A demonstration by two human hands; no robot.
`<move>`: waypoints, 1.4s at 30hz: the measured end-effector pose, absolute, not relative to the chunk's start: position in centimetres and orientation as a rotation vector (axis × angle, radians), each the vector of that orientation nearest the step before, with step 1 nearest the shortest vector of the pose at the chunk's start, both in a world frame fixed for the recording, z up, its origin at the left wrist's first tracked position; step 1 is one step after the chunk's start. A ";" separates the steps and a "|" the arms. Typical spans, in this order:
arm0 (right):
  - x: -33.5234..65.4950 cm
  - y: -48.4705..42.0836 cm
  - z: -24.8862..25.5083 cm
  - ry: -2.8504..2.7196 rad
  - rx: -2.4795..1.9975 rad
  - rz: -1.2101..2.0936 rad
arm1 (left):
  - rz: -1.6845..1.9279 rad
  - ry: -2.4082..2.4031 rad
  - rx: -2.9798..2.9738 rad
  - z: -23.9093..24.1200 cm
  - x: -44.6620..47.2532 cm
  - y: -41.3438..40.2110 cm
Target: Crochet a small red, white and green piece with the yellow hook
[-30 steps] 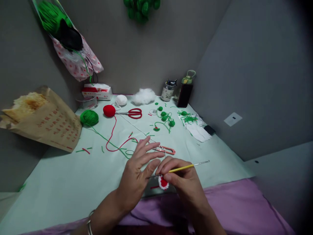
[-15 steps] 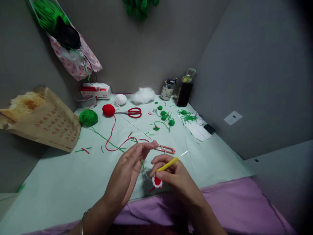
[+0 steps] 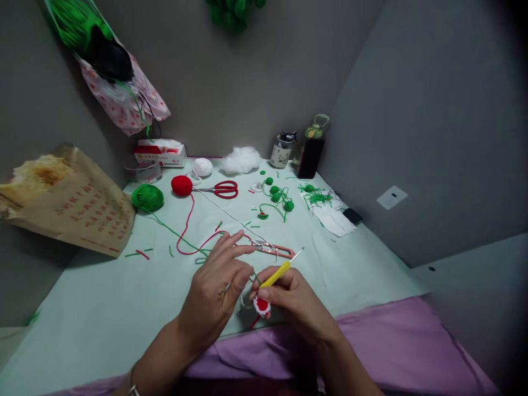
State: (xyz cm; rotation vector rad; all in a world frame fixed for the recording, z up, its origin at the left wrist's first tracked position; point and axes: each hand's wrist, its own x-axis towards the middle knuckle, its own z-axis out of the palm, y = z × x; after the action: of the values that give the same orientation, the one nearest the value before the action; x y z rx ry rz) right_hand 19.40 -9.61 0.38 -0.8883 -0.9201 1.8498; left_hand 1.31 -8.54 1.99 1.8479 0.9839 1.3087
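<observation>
My right hand (image 3: 291,294) is closed on a crochet hook with a yellow handle (image 3: 275,275), its metal tip pointing up and away to the right. Under the same hand's fingertips is a small red crocheted piece with a white edge (image 3: 262,306). A short red tail hangs below it. Close by on the left, my left hand (image 3: 218,280) pinches green yarn (image 3: 256,278) between thumb and index finger, the other fingers stretched out. The strand runs toward the crocheted piece; where it joins is hidden. A loose white strand hangs between the hands.
Beyond my hands lies an orange utility knife (image 3: 284,252). Farther back are red scissors (image 3: 225,190), red yarn (image 3: 182,186), green yarn (image 3: 147,198), white yarn (image 3: 202,167) and white stuffing (image 3: 241,160). A paper bag (image 3: 94,212) stands left; small green crocheted balls (image 3: 289,205) lie right.
My left hand has turned palm-down, its thumb and index finger coming together on the green yarn near my right hand. The hook and crocheted piece have shifted slightly left.
</observation>
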 end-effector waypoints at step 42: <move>19.4 -11.5 0.8 -1.472 -0.799 0.592 | 1.054 0.743 0.652 3.0 3.4 -10.3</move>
State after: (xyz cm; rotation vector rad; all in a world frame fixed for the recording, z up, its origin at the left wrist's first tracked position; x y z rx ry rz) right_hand 19.43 -11.54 0.84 -0.7993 -1.4718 0.5917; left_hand 3.39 -10.31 3.03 0.6523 0.7433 1.0535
